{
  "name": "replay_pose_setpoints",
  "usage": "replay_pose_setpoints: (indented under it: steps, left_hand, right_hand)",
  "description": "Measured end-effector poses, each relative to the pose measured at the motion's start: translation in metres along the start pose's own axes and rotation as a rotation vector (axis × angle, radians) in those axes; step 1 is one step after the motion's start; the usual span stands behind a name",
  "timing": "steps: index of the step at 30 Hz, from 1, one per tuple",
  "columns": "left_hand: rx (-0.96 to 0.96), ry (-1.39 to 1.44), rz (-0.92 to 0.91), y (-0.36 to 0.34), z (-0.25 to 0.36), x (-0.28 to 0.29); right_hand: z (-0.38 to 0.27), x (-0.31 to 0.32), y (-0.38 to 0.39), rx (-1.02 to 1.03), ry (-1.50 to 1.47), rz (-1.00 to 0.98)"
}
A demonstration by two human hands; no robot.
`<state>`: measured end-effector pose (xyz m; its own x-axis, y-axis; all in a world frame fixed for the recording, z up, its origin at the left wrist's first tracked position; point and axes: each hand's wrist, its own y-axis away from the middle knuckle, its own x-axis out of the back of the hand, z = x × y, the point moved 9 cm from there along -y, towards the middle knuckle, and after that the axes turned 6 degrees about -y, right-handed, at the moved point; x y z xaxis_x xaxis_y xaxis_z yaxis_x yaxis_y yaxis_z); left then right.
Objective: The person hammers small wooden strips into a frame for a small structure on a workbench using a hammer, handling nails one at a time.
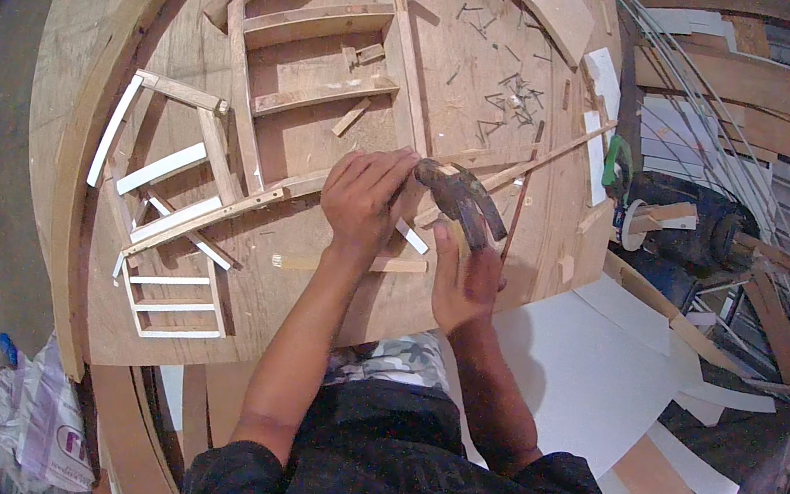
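My right hand (465, 287) is wrapped round a claw hammer (467, 205) with a dark, worn metal head. The head is close to the fingertips of my left hand (365, 197), whose fingers are pressed together; whatever they pinch is hidden. A long wooden strip (250, 201) runs from the left up to my left hand and passes out of sight there. Just beyond lies a wooden frame (321, 16) with crosspieces. Another thin strip (554, 156) slants away to the upper right of the hammer. Below my hands rests a short wooden stick (399, 266).
Small white-edged frames (175, 305) lie at the left of the plywood table (304, 320). Loose nails (517, 97) are scattered at the far right. Beyond the right edge are a dark machine (686, 222), a green-handled tool (616, 167) and thin rods. White sheets (580, 364) lie below.
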<state>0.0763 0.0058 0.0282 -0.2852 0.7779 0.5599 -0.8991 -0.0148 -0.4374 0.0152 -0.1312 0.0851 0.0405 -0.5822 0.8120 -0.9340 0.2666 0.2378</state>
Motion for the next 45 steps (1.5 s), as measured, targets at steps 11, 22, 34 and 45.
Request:
replay_pose_setpoints:
  steps: [11,22,34,45]
  left_hand:
    - [0.01,-0.028,0.017,0.005,-0.003,-0.002]
    - [-0.037,-0.083,0.084,0.006,0.001,0.002]
    - [-0.03,-0.08,0.055,0.009,-0.005,-0.009]
    - [-0.013,-0.066,0.02,0.001,-0.001,0.002]
  right_hand:
    - [0.005,-0.01,0.001,-0.042,0.018,-0.015]
    - [-0.024,0.002,0.003,0.296,0.06,0.175]
    - [0.005,-0.013,-0.004,-0.031,-0.12,-0.005]
    - [0.019,-0.008,-0.005,0.019,-0.111,0.095]
